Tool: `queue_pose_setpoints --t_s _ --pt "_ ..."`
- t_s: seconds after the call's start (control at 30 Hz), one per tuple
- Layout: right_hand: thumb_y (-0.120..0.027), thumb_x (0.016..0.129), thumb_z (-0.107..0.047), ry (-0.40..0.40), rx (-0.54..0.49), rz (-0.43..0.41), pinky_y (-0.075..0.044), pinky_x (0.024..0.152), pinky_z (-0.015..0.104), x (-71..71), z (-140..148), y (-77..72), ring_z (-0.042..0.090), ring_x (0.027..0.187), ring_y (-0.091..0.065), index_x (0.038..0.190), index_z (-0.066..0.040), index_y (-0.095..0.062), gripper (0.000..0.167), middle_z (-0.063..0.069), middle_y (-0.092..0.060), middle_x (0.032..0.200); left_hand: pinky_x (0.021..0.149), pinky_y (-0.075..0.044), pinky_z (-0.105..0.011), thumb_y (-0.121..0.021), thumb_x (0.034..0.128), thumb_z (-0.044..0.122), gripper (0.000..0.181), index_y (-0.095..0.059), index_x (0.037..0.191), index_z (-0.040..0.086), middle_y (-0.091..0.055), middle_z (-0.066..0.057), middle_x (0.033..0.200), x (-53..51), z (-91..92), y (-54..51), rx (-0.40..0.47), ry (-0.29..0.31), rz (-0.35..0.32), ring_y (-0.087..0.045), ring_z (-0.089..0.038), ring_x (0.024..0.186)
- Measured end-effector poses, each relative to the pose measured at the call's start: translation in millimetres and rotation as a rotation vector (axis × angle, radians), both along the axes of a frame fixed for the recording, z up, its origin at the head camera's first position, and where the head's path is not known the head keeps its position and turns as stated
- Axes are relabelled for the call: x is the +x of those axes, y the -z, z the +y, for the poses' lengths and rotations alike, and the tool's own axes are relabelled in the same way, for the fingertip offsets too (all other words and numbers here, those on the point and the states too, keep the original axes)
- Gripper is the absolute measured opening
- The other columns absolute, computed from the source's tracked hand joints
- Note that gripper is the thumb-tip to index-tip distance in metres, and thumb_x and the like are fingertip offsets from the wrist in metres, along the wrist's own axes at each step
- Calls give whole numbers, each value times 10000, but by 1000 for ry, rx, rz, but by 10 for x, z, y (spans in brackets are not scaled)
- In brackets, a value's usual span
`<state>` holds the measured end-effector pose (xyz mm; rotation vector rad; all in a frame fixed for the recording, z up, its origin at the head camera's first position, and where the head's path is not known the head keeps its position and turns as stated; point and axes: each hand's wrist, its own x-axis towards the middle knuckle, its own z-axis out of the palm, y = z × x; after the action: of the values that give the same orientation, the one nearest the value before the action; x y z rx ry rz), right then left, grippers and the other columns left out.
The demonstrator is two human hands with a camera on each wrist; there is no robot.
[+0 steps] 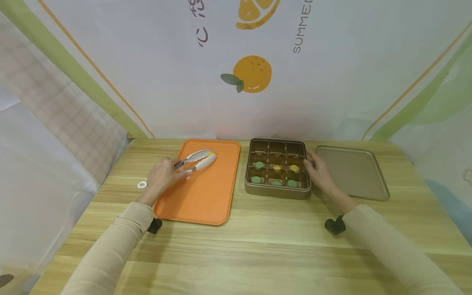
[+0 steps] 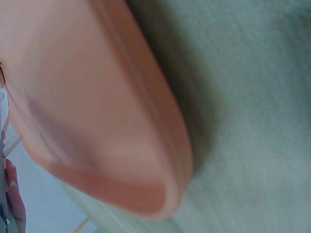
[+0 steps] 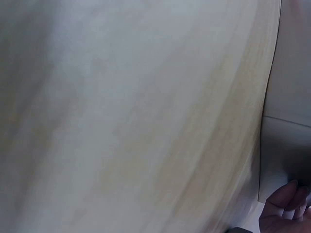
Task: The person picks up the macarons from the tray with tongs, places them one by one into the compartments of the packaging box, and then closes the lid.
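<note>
My left hand (image 1: 164,175) grips metal tongs (image 1: 178,164) with white tips over the orange tray (image 1: 206,196). A small yellow piece (image 1: 210,154) sits between the tips; whether they squeeze it I cannot tell. Right of the tray stands a brown square baking tin (image 1: 277,191) divided into compartments. Green round pieces (image 1: 256,179) lie in its front row. The middle row holds a green piece (image 1: 259,164) on the left and two yellow ones (image 1: 294,168). My right hand (image 1: 320,174) holds the tin's right rim with bent fingers, seen at the corner of the right wrist view.
A flat brown-gold lid or tray (image 1: 350,172) lies right of the tin, partly behind my right hand. A small white ring (image 1: 142,184) lies on the wooden table (image 1: 236,258), left of the orange tray. A fruit-printed cloth (image 1: 206,102) hangs behind the table.
</note>
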<state>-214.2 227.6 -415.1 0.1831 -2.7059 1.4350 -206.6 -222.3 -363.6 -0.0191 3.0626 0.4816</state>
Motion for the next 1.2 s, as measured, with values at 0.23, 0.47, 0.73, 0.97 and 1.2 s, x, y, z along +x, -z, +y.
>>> queue_pose_setpoints --t_s 0.23,0.47,0.73,0.97,1.2 --pt "-382 1013 -179 4 19 9 -455 834 475 -3 3 -8 388 990 -558 1454 45 -258 510 289 -582 1011 568 -358 -335 -705 807 444 605 -596 1278 79 -553 -167 1007 1 4 2 5 -4 10 -471 -252 743" --pt "-385 1013 -178 8 19 12 -458 839 479 -9 5 -2 397 1002 -562 1452 43 -265 507 301 -586 1030 547 -372 -332 -721 794 425 608 -599 1271 69 -562 -185 1004 6 -4 18 4 0 25 -472 -250 716" --pt "-394 1008 -159 9 27 33 -459 774 393 -1 5 -3 367 935 -574 1440 58 -284 496 293 -600 980 519 -346 -294 -714 801 432 579 -616 1258 90 -630 -179 1046 -15 38 5 80 14 55 -481 -234 727" --pt "-395 1005 -138 10 24 34 -461 800 432 -11 4 0 383 954 -574 1435 69 -285 489 306 -598 997 467 -271 -264 -724 792 442 595 -603 1280 125 -605 -76 714 -91 235 -83 115 40 44 -391 -168 580" --pt "-398 1007 -142 11 31 31 -460 807 456 3 -7 -18 393 968 -570 1438 61 -287 489 307 -596 997 439 -242 -251 -743 774 435 574 -625 1257 147 -442 -13 654 -158 537 -192 166 87 56 -297 -137 525"
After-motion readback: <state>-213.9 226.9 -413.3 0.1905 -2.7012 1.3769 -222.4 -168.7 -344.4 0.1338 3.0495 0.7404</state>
